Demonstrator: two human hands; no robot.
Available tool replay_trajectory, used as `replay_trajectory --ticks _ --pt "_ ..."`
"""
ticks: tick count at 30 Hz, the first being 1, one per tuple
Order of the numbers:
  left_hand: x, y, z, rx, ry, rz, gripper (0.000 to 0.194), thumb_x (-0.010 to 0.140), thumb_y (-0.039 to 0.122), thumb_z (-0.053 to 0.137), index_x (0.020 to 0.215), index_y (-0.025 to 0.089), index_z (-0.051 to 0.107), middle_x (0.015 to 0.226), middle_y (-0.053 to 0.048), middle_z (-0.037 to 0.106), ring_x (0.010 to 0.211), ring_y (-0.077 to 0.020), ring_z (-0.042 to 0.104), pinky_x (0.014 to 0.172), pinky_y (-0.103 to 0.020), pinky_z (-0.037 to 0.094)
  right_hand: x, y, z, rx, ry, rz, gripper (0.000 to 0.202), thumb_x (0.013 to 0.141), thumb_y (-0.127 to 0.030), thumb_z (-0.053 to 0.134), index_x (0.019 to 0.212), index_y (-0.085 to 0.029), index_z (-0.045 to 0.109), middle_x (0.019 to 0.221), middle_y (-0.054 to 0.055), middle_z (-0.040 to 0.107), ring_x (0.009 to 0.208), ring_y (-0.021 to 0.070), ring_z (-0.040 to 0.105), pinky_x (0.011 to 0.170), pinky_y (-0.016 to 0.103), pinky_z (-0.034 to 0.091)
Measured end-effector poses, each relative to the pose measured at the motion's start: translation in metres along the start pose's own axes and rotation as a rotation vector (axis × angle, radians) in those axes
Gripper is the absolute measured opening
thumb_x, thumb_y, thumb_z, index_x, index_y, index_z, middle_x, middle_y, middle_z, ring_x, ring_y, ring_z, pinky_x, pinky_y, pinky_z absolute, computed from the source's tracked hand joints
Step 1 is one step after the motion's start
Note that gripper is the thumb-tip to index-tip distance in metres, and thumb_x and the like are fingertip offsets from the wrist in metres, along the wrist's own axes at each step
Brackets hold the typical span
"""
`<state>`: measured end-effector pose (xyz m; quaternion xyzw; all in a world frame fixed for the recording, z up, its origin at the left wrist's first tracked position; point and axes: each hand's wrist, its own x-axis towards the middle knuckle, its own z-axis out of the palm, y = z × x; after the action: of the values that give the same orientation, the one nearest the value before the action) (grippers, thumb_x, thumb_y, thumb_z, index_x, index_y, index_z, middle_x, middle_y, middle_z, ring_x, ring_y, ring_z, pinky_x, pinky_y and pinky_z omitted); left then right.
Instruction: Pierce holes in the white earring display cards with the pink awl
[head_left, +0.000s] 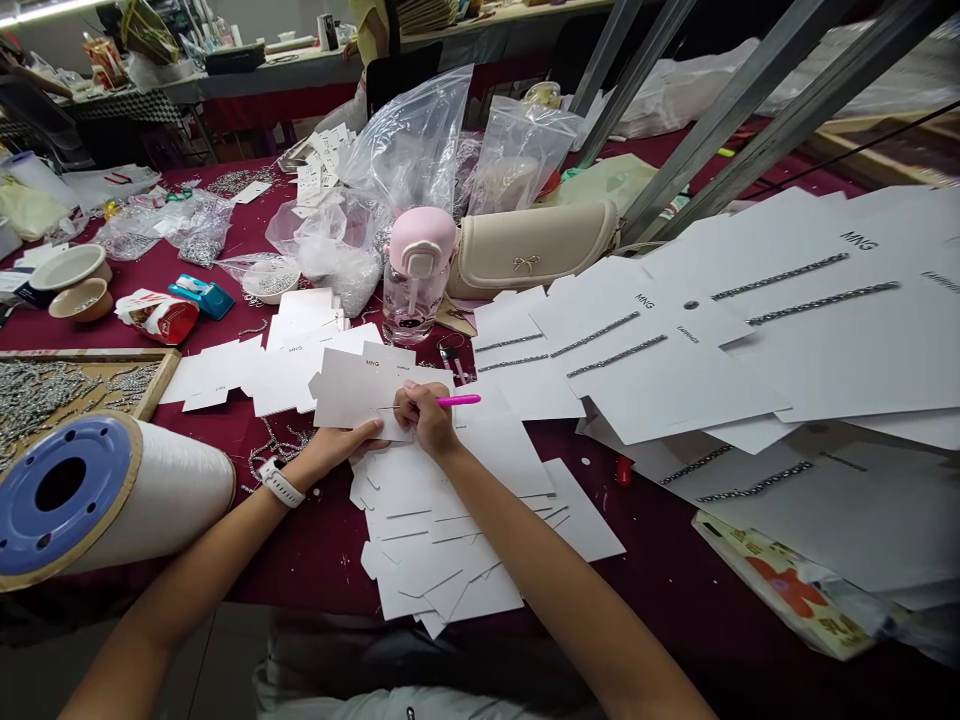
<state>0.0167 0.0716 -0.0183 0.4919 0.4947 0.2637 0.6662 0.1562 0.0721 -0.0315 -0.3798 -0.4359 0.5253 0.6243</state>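
My left hand [341,447], with a white watch on its wrist, grips the lower edge of a white earring card [346,392] printed "MNG". The thumb lies on the card's face and the other fingers go beneath it. Closed around a pink-handled needle tool [461,400], my right hand [421,408] rests over the card's right half. The tool's thin metal tip points left across the card; whether it pierces the card I cannot tell. Below my hands, several more white cards [480,470] lie in an overlapping pile. Silver chain pieces [277,445] lie beside my left wrist.
A large thread spool [180,480] and a wooden tray [161,380] of silver chains stand left. Ahead are a pink-lidded bottle [416,265] and a beige bag [536,245]. Cards bearing silver chains [615,355] spread to the right, near slanting metal bars [720,110].
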Motion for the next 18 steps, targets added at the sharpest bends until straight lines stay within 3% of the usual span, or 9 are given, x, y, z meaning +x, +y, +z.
replay_trajectory --ticks 18 --pt "0.0005 -0.0021 -0.003 0.01 -0.034 -0.023 0.038 0.069 0.037 0.063 0.098 0.013 0.056 0.099 -0.009 0.063 0.085 -0.0209 0.063 0.089 -0.039 0.045 -0.0011 -0.0004 0.0006 -0.062 -0.01 -0.065 0.043 0.075 -0.035 0.038 0.036 -0.021 0.025 0.033 -0.004 0.024 0.031 0.0072 0.03 0.037 0.025 0.023"
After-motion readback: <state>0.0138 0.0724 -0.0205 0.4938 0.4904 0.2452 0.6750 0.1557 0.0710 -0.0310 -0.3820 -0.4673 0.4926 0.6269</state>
